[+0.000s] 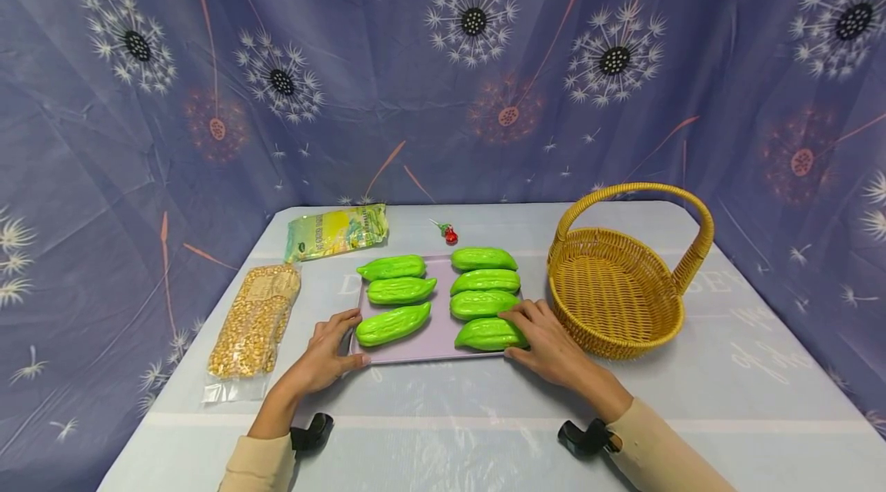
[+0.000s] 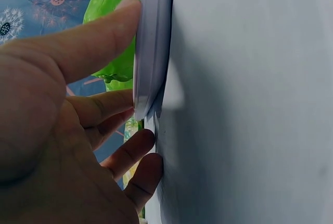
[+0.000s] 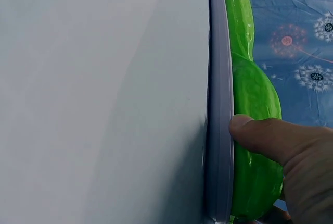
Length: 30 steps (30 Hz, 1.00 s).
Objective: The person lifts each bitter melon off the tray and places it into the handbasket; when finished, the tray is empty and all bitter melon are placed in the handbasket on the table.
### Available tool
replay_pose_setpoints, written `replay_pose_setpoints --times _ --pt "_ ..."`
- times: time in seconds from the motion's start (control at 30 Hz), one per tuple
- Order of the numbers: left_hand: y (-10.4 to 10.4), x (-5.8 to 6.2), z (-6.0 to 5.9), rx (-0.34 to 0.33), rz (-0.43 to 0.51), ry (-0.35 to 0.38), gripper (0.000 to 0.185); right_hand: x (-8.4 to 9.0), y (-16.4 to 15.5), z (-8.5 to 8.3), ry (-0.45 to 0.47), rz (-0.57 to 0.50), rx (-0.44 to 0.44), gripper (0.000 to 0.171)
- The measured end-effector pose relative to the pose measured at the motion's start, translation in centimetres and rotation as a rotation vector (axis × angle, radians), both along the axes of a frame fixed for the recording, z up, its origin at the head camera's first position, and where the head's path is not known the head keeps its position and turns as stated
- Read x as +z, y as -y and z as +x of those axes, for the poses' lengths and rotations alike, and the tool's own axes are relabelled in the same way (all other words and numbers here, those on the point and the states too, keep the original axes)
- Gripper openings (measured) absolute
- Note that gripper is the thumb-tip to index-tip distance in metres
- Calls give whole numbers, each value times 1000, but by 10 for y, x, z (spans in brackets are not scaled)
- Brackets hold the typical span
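Note:
A lilac tray point(image 1: 438, 344) on the table carries several bright green bitter gourds point(image 1: 400, 290) in two columns. My left hand point(image 1: 332, 346) holds the tray's front-left corner, beside the nearest left gourd point(image 1: 391, 324). In the left wrist view its thumb point(image 2: 99, 36) lies on the rim point(image 2: 153, 36) and the fingers point(image 2: 104, 107) reach under the edge. My right hand point(image 1: 543, 342) holds the front-right corner, its fingers over the nearest right gourd point(image 1: 484, 334). The right wrist view has the thumb point(image 3: 260, 133) pressed at the rim point(image 3: 218, 104) against that gourd point(image 3: 255, 94).
A woven yellow basket point(image 1: 612, 288) with a hoop handle stands just right of the tray. A bag of corn kernels point(image 1: 254, 323) lies to the left, a green-yellow packet point(image 1: 337, 232) behind it, and a small red object point(image 1: 450, 234) behind the tray. A patterned cloth backs the table point(image 1: 443, 415).

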<state>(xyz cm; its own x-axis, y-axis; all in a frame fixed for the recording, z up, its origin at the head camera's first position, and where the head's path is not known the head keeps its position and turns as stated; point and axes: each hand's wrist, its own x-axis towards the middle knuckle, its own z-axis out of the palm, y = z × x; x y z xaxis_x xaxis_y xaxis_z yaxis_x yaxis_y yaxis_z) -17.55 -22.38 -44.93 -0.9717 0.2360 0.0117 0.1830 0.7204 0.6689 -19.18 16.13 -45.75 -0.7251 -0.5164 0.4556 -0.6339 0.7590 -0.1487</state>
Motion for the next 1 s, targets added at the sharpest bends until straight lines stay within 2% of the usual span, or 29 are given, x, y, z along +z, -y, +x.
replay_pose_setpoints --times 0.33,0.6,0.83,1.0 --pt "0 -1 0 4 7 8 73 1 0 2 -12 16 -4 60" --pt "0 -3 0 8 29 24 74 5 -4 5 -5 -53 3 57" --pt "0 -2 0 7 53 43 76 18 -10 13 20 -109 -35 59" --pt "-1 -1 0 2 69 47 76 30 -17 16 -9 -144 -17 59"
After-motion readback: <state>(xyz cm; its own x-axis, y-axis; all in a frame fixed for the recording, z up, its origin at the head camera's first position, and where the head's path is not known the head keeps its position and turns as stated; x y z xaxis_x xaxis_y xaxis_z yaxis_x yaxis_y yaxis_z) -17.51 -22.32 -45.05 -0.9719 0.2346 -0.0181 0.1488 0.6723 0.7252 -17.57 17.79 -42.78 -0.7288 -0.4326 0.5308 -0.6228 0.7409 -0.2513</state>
